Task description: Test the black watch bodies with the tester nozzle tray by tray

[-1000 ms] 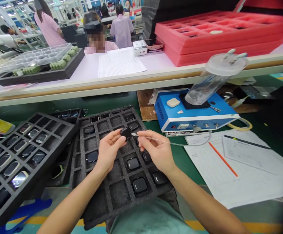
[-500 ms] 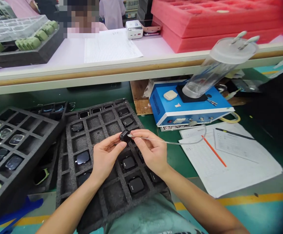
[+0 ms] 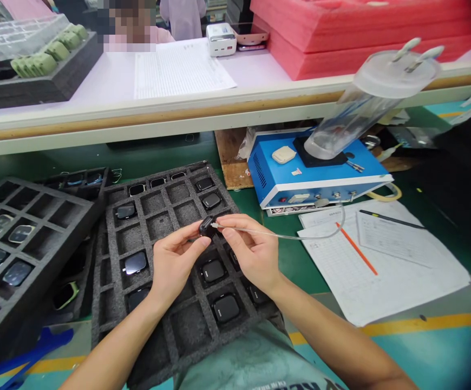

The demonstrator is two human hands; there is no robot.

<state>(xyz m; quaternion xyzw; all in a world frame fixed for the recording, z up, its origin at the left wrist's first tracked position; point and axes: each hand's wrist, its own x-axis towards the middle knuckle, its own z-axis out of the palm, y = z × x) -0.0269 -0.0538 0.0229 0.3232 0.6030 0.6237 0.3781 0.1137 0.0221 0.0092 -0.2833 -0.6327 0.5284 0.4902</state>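
Between thumb and fingers, my left hand [image 3: 177,258] grips a small black smartwatch case [image 3: 207,226], tilted on edge. My right hand [image 3: 252,253] pinches the end of a thin clear tube [image 3: 278,234], whose whitish tip [image 3: 216,225] meets the side of the case. From there the tube curves right to the front of a blue box [image 3: 320,173]. Under both hands lies a black foam tray [image 3: 158,201] with square pockets. Several pockets hold watch cases, such as a black one [image 3: 225,307] near the front and a glossy one [image 3: 135,263] at left.
Another foam tray [image 3: 52,208] with watches overlaps at left. A clear cylinder [image 3: 353,111] stands on the blue box. Papers [image 3: 406,281] with an orange stick [image 3: 356,248] lie at right. A raised shelf edge [image 3: 138,124] crosses behind; beyond it are red foam trays [image 3: 320,46] and a person.
The view has shifted slightly. Both hands keep the watch case and tube tip together in nearly the same place; no other clear change shows.
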